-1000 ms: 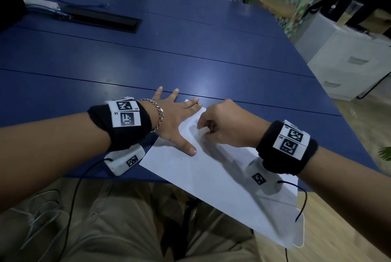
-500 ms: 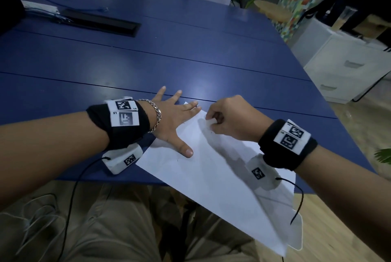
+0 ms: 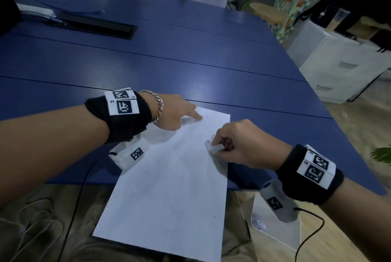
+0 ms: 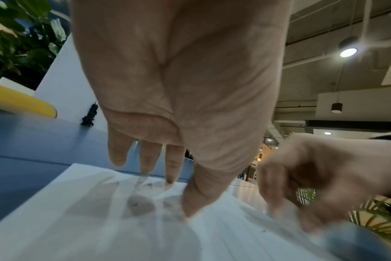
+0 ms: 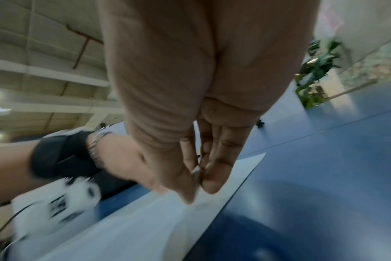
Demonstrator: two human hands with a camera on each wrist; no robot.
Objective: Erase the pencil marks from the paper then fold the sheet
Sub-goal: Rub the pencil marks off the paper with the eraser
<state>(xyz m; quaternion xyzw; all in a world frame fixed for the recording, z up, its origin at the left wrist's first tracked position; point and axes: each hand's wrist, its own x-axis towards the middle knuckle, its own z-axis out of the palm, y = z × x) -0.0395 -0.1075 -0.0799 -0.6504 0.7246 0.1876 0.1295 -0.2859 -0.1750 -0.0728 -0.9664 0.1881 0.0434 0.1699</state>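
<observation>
The paper (image 3: 169, 177) lay w/ its long axis running from near to far, tilted a bit to the right at the far end. Its near short edge hung over the front edge of the blue table (image 3: 190, 60), above the person's lap; the far part lay flat on the table.

On the right side of the sheet, the right hand (image 3: 239, 145) was curled, thumb & fingertips pinching a small white eraser (image 3: 216, 148) that touched the paper.

Farther, the left hand (image 3: 175, 113) had fingers straight & spread, tips pressing the far left corner. Near this corner was a short pencil mark (image 3: 207, 117).
</observation>
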